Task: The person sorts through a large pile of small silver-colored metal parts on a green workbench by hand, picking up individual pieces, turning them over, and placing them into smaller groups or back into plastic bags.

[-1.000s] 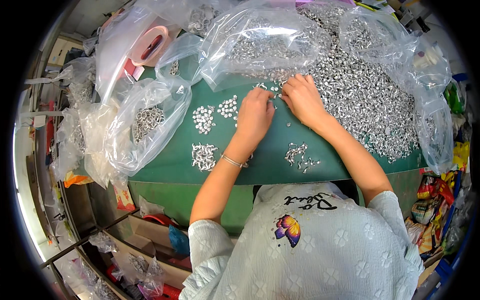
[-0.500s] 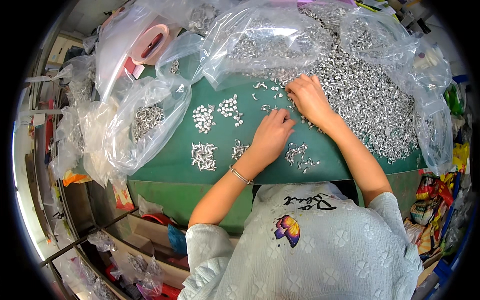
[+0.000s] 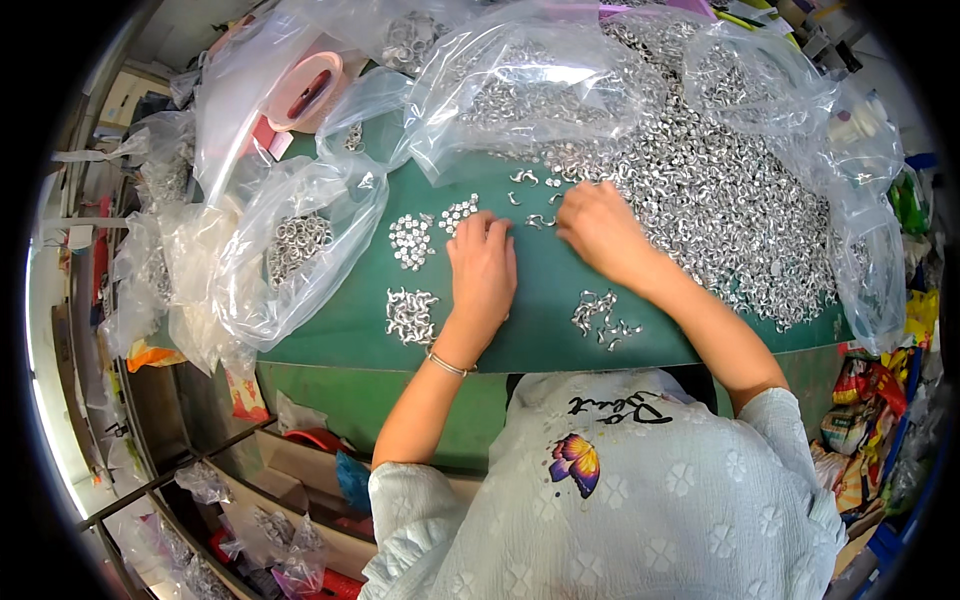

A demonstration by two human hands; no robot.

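Note:
My left hand (image 3: 483, 272) reaches over a small group of silver flower-shaped metal pieces (image 3: 458, 212), fingers bent down and close together. Its fingertips cover part of that group, and whatever they pinch is hidden. My right hand (image 3: 603, 235) curls over the mat at the left edge of a large heap of silver metal pieces (image 3: 745, 190). I cannot make out what lies under its fingertips. A few loose curved pieces (image 3: 524, 177) lie just beyond and between the hands. Another flower-shaped cluster (image 3: 411, 242) and a patch of curved pieces (image 3: 410, 316) sit left of my left hand.
The green table mat (image 3: 545, 320) bears a small scatter of curved pieces (image 3: 600, 314) near its front edge. A clear plastic bag of rings (image 3: 298, 245) stands at left, a pink basket (image 3: 303, 92) behind it. More clear bags (image 3: 540, 75) drape over the heap's far side.
My left hand has moved left, from beside the right hand to the flower-shaped group. My right hand has shifted slightly left and nearer to me.

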